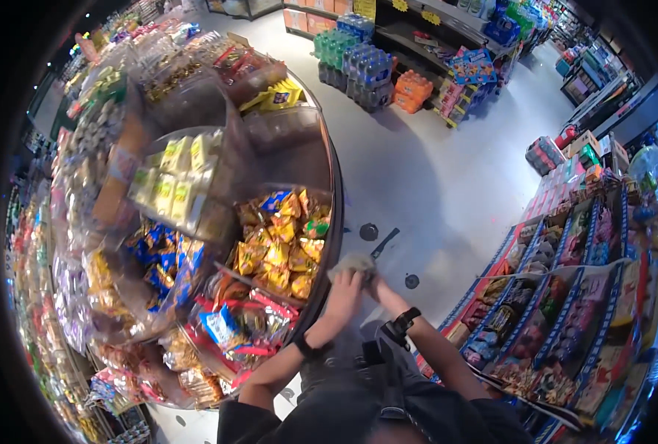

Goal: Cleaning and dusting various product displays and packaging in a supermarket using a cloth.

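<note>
Near the middle of the view, a crumpled greyish cloth [353, 263] is held between my two hands. My left hand [347, 289] has its fingers bent over the near side of the cloth. On the cloth's right side is my right hand [380, 289], its fingers partly hidden behind the cloth. Both hands are beside the dark rim of a rounded, tiered display stand [337, 222]. Close to them, a bin on this stand holds gold-wrapped packets [277, 254]. A lower bin has red and blue snack packets [223, 327].
Clear-walled bins hold pale yellow packs [180, 177]. On the right stands a sloped rack [529, 294] of packaged goods. Shrink-wrapped bottle packs [367, 69] and orange packs [412, 89] stand on the pale floor [440, 166] farther off, beside shelving. Dark round marks show on the floor.
</note>
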Tool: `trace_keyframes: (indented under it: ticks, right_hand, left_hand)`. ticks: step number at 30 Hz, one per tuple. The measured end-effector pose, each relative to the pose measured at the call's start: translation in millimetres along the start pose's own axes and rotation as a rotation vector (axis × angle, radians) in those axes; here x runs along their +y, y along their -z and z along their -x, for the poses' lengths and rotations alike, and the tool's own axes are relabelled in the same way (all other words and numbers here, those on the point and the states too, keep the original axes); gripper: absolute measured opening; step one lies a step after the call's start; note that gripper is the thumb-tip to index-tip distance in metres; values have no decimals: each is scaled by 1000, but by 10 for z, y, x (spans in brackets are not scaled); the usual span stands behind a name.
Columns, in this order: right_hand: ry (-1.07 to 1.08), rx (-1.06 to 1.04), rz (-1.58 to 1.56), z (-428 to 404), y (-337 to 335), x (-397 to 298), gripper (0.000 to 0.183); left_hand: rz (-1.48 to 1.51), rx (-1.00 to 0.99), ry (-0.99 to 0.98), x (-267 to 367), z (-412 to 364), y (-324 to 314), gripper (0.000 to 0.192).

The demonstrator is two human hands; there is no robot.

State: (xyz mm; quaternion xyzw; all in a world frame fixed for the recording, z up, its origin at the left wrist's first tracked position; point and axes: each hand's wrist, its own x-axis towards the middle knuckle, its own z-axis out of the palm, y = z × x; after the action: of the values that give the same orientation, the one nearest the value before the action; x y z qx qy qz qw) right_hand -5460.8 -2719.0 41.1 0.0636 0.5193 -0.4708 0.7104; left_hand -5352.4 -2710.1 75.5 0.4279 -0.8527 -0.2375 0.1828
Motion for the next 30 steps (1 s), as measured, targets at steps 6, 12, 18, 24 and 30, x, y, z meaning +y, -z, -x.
trace_keyframes:
  ticks: [6,12,18,24,30]
  right_hand:
    - [107,-224,238,-824,-38,-929,42]
    - [-395,-530,-659,-1848,-228,-969,40]
    - [122,-479,438,-2754,-361,-1991,30]
    - [-295,-573,193,-2286,-1078,-3042,33]
    - [-338,-786,207,-2617,-1042,-4386,34]
  left_hand:
    - [145,84,107,116,-1104,256,41]
    - [143,-44,240,-156,-1297,91,52]
    - [159,138,510,-92,-2640,-134,46]
    - [2,367,657,-220,-3640,-116,41]
    - [-69,453,524,-131,-5075,229,46]
